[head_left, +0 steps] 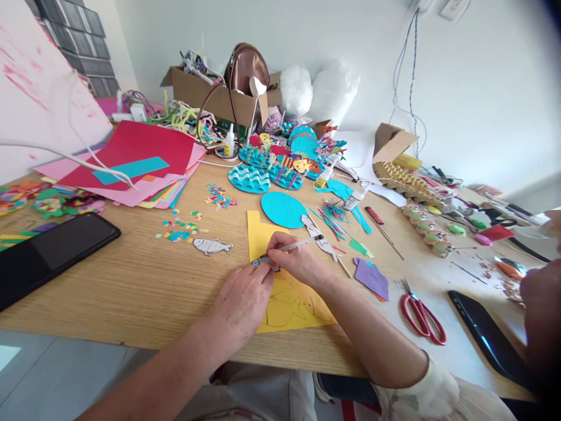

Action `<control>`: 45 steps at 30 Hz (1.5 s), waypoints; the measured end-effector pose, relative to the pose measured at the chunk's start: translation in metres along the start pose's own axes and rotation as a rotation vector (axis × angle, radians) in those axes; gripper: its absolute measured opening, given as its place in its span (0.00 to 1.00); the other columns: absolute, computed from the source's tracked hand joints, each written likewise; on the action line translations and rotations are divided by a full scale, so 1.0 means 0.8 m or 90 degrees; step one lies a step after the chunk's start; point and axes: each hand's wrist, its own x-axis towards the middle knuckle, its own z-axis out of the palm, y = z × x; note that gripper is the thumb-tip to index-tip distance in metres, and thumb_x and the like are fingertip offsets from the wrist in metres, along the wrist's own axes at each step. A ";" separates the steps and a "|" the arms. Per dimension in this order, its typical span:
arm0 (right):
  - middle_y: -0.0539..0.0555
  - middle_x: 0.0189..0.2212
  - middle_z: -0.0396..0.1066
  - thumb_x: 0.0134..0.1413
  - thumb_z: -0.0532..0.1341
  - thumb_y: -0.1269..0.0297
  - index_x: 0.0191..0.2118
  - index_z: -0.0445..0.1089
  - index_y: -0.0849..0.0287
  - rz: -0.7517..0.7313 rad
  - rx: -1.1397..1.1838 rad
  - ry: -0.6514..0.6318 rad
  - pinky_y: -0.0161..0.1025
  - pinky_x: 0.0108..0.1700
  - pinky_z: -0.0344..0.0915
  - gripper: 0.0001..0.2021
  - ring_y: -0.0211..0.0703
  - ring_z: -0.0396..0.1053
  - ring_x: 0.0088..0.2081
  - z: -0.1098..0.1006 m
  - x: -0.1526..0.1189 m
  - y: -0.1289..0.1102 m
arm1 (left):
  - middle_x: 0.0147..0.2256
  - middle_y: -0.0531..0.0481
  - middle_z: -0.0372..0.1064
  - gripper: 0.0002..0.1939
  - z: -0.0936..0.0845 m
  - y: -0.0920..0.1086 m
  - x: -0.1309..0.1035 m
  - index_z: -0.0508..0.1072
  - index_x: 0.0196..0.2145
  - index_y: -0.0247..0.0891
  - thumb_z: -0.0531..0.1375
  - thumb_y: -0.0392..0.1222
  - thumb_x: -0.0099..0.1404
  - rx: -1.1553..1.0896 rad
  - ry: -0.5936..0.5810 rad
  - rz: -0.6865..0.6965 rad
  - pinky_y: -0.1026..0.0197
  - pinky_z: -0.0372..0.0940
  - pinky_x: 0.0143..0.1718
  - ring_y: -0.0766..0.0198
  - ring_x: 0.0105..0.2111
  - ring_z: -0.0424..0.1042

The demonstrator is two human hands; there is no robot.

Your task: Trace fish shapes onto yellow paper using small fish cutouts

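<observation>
A yellow sheet with fish outlines drawn on it lies on the wooden table in front of me. My right hand holds a slim white pen, its tip hidden behind the fingers. Under the fingertips of both hands is a small grey paper fish, partly covered, on the upper part of the sheet. My left hand rests at the sheet's left edge, fingers together, pressing on the fish. Another paper fish cutout lies to the left, and a longer one lies to the right.
Red-handled scissors and a phone lie at the right, another phone at the left. A blue paper oval, glue bottles and decorated blue pieces sit beyond the sheet. Part of another person shows at the right edge.
</observation>
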 end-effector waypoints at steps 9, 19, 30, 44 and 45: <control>0.46 0.17 0.61 0.40 0.52 0.73 0.22 0.59 0.59 -0.002 -0.001 -0.014 0.30 0.21 0.53 0.03 0.33 0.59 0.21 0.000 0.001 0.003 | 0.47 0.43 0.64 0.20 0.001 0.000 0.001 0.63 0.51 0.32 0.42 0.27 0.64 0.009 0.003 -0.001 0.54 0.62 0.46 0.56 0.43 0.65; 0.45 0.17 0.59 0.40 0.52 0.73 0.21 0.58 0.58 -0.013 -0.017 -0.020 0.30 0.21 0.51 0.04 0.33 0.57 0.21 0.005 0.003 -0.004 | 0.48 0.42 0.63 0.19 0.000 -0.001 0.001 0.65 0.48 0.32 0.43 0.27 0.64 -0.016 0.002 -0.001 0.54 0.62 0.45 0.55 0.44 0.65; 0.45 0.18 0.61 0.40 0.52 0.74 0.22 0.59 0.58 -0.005 -0.002 -0.074 0.29 0.21 0.52 0.04 0.32 0.58 0.21 0.005 0.008 -0.006 | 0.48 0.42 0.63 0.20 -0.001 0.000 0.001 0.62 0.51 0.31 0.43 0.27 0.63 0.010 -0.018 -0.001 0.53 0.63 0.44 0.54 0.43 0.65; 0.44 0.18 0.60 0.41 0.52 0.74 0.23 0.60 0.59 -0.006 0.015 -0.103 0.29 0.20 0.53 0.04 0.31 0.58 0.20 0.004 0.012 -0.006 | 0.47 0.42 0.64 0.20 0.006 -0.002 0.001 0.63 0.49 0.32 0.42 0.27 0.63 0.020 0.013 0.006 0.53 0.63 0.43 0.54 0.42 0.66; 0.44 0.18 0.60 0.41 0.52 0.74 0.23 0.60 0.59 -0.006 0.018 -0.104 0.29 0.20 0.54 0.04 0.31 0.58 0.20 0.004 0.012 -0.005 | 0.47 0.42 0.64 0.20 0.007 -0.002 0.001 0.63 0.50 0.32 0.42 0.27 0.63 0.024 0.015 0.007 0.53 0.63 0.43 0.55 0.42 0.66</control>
